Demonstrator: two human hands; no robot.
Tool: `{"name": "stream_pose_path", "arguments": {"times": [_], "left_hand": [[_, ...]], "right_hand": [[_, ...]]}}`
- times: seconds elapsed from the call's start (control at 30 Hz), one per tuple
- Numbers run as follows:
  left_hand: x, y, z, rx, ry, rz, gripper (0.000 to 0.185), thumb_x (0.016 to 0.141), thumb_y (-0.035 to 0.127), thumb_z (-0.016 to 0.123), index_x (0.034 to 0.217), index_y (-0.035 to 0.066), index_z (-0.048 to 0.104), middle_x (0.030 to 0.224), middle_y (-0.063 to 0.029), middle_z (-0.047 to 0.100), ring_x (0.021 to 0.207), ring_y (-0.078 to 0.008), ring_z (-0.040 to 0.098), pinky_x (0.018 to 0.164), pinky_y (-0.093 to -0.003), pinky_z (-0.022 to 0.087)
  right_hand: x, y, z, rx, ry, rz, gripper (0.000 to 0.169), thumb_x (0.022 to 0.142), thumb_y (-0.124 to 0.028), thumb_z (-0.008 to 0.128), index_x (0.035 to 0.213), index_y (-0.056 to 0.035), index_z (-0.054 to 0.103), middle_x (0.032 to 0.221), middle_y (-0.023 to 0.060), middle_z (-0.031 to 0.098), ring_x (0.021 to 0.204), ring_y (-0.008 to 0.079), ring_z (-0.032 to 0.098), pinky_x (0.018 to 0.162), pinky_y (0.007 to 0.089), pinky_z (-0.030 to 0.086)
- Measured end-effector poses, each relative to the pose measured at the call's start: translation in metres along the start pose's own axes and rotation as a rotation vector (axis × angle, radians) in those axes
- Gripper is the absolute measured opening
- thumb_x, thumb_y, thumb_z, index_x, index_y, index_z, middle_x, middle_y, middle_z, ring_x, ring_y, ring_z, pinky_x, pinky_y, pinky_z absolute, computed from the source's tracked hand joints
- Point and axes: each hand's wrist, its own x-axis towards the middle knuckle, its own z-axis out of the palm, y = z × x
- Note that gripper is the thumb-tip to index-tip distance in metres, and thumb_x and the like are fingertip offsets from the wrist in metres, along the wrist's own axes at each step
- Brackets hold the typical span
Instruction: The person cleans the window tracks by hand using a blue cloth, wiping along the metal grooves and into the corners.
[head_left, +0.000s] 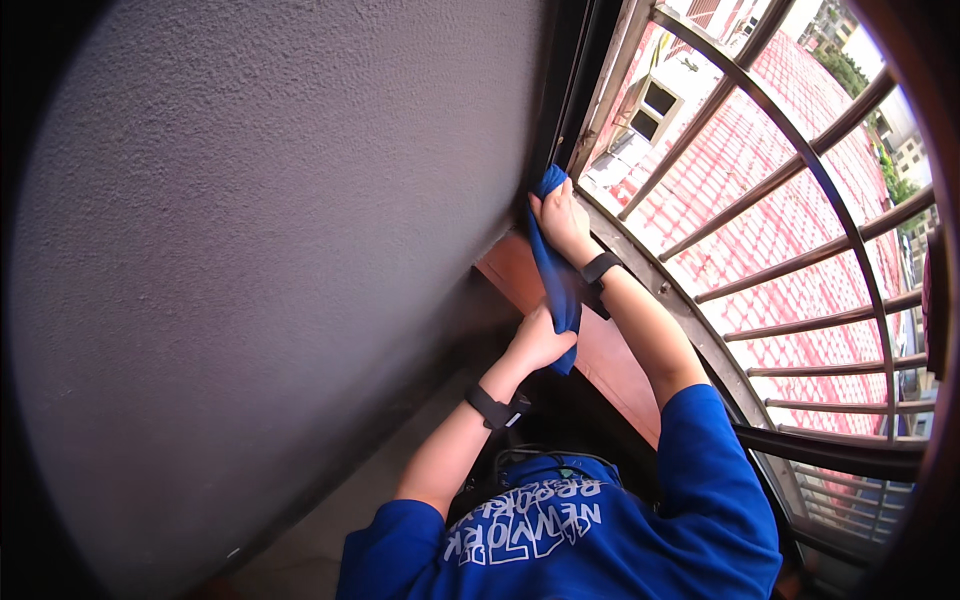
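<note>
A long blue cloth (550, 274) stretches between my two hands. My right hand (561, 216) grips its upper end and presses it against the foot of the dark window frame (561, 112), where the frame meets the wall corner. Lower down, my left hand (540, 339) is closed around the cloth, with the lower end hanging just past the fingers. Beneath the cloth lies a reddish-brown sill (619, 360). Each wrist wears a black band.
A rough grey wall (285, 225) rises on the left. Metal window bars (780, 262) curve along the right, above a metal outer ledge (637, 259). Beyond them are a red roof and buildings. Grey floor (330, 517) shows at the bottom left.
</note>
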Motion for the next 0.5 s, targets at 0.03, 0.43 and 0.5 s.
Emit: {"name": "stream_pose_path", "arguments": {"times": [0.03, 0.43, 0.5], "left_hand": [[0.003, -0.007, 0.002, 0.001, -0.020, -0.018, 0.055, 0.072, 0.007, 0.061, 0.124, 0.001, 0.046, 0.110, -0.0197, 0.061, 0.104, -0.0344, 0.060, 0.088, -0.0392, 0.048], [-0.001, -0.042, 0.013, -0.052, -0.033, -0.073, 0.051, 0.073, 0.007, 0.062, 0.122, 0.003, 0.050, 0.110, -0.0163, 0.063, 0.104, -0.0289, 0.062, 0.088, -0.0368, 0.049], [-0.013, -0.039, 0.010, 0.007, -0.103, -0.116, 0.051, 0.072, 0.008, 0.062, 0.122, 0.003, 0.051, 0.109, -0.0171, 0.063, 0.103, -0.0292, 0.062, 0.088, -0.0366, 0.049]], "right_hand": [[-0.006, 0.004, 0.012, -0.009, -0.021, 0.039, 0.046, 0.087, -0.037, 0.058, 0.092, 0.0090, 0.054, 0.098, 0.0243, 0.054, 0.079, 0.0361, 0.064, 0.064, 0.0427, 0.055], [-0.037, 0.019, 0.055, -0.166, -0.080, 0.057, 0.017, 0.079, -0.014, 0.061, 0.088, -0.0005, 0.056, 0.091, 0.0161, 0.053, 0.073, 0.0322, 0.063, 0.060, 0.0418, 0.055], [-0.053, 0.024, 0.030, -0.104, -0.141, -0.088, 0.016, 0.078, -0.013, 0.061, 0.089, -0.0014, 0.055, 0.093, 0.0158, 0.052, 0.075, 0.0324, 0.063, 0.061, 0.0419, 0.055]]}}
